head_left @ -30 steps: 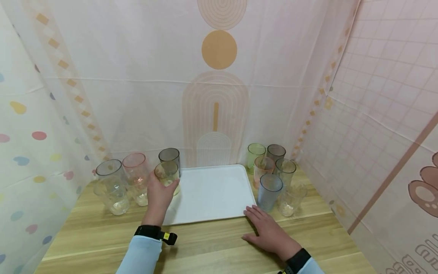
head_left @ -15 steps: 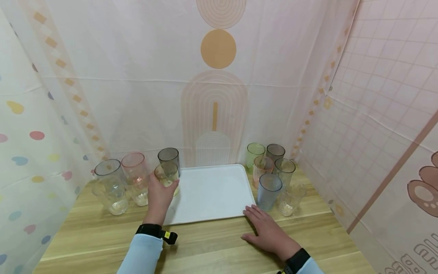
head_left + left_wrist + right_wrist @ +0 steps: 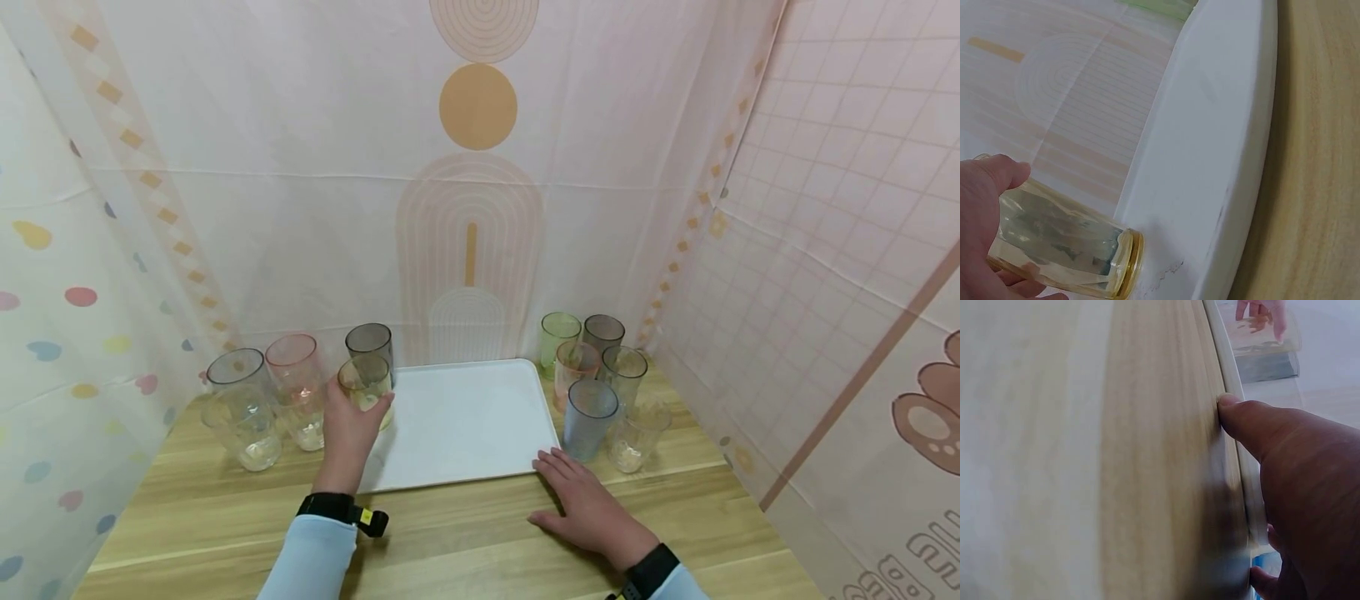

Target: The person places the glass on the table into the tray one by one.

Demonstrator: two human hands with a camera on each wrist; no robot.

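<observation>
Clearly, the left hand (image 3: 351,433), the nearer one, has its fingers curled round the upright yellow glass (image 3: 1063,234) at the left end of the white tray (image 3: 468,425); the base seems to touch it. The right hand (image 3: 588,508), fingers extended, rests at the near right corner.

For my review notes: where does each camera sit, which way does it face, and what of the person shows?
Head: worn on the head, looking forward and down at the table, white tray and hanging cloth; left hand, right hand and blue sleeves show.
Left wrist: on that wrist, facing across the tray toward the cloth; the left hand shows, gripping a yellow glass.
Right wrist: on that wrist, facing the table and tray edge; the right hand shows, part of the left beyond.
Shared: head and left wrist both show the yellow glass.
</observation>
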